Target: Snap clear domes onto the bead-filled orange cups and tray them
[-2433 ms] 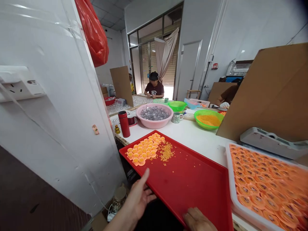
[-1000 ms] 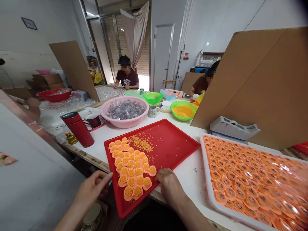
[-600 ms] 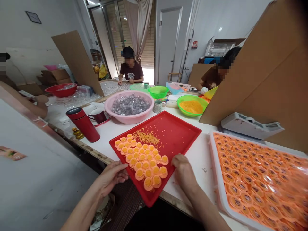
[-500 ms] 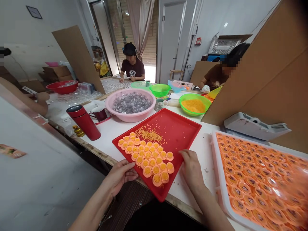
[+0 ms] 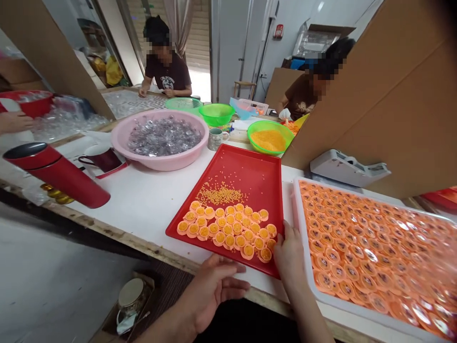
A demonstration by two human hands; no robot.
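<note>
A red plastic tray (image 5: 250, 166) lies on the white table near its front edge. Small orange cups filled with yellow bits (image 5: 228, 228) crowd its near half, and loose yellow pellets (image 5: 219, 194) are scattered behind them. My right hand (image 5: 292, 255) grips the tray's right rim close to the near corner. Just in front of the tray's near edge is my left hand (image 5: 219, 286), its fingers apart and holding nothing. To the right, a white tub (image 5: 311, 281) is full of orange cups with clear shiny lids (image 5: 364, 243).
A pink basin (image 5: 160, 164) of clear plastic pieces, a mug (image 5: 216, 139) and a green bowl (image 5: 266, 151) of yellow pellets stand behind the tray. Left is a red thermos (image 5: 67, 181). A tape dispenser (image 5: 348, 169) and cardboard (image 5: 371, 105) border the right. Two people work beyond.
The tray has turned so its near edge lies more along the table's edge. My left hand has come off its rim. My right hand keeps to the right rim. My view has shifted.
</note>
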